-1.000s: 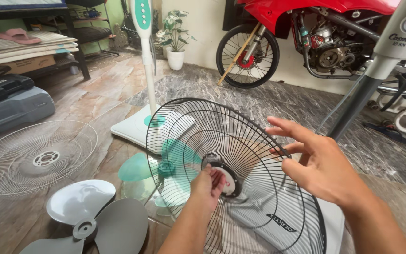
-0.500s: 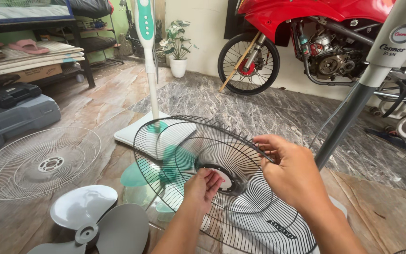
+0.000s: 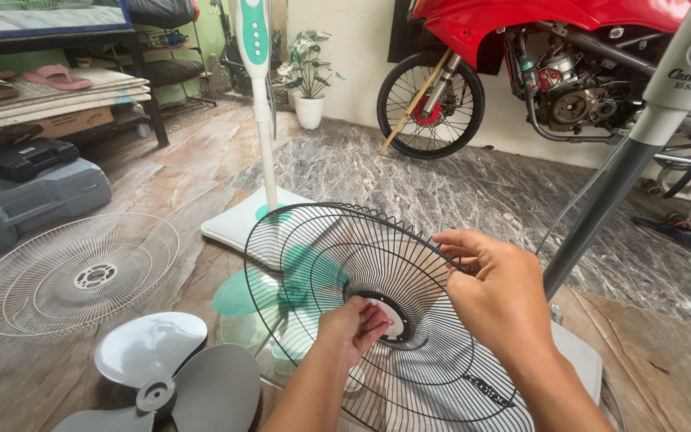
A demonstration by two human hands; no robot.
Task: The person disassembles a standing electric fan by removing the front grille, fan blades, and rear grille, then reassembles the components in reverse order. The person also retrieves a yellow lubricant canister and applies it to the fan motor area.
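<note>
Holding a black wire fan guard [image 3: 337, 264] tilted above the floor, the person had both hands on it: the left hand [image 3: 353, 324] pressed with fingers together at the round hub plate in the guard's centre, the right hand [image 3: 493, 292] clamped on the rim at about 2 o'clock of the guard. Judged step: fitting or turning the guard about its centre; the next move would call for a steady rim grip while the hub was worked, since the thin wires flex easily. Guard sat mid-frame, over a teal fan blade [image 3: 237, 292] on the floor beneath it. At 9 o'clock lay a white wire guard [image 3: 73, 276], flat; at 7 o'clock a grey three-blade fan blade [image 3: 161, 376]. A white-and-teal fan stand [image 3: 259, 96] rose at 11 o'clock from its white base; a grey fan pole [image 3: 601, 200] slanted up at 2 o'clock. Floor [image 3: 441, 176] was marbled grey and brown tile. Beyond, at 1 o'clock, a red motorcycle [image 3: 537, 48] stood against the wall, with a potted plant [image 3: 308, 80] at 12 o'clock and a low shelf with sandals [image 3: 41, 84] at 10 o'clock.
</note>
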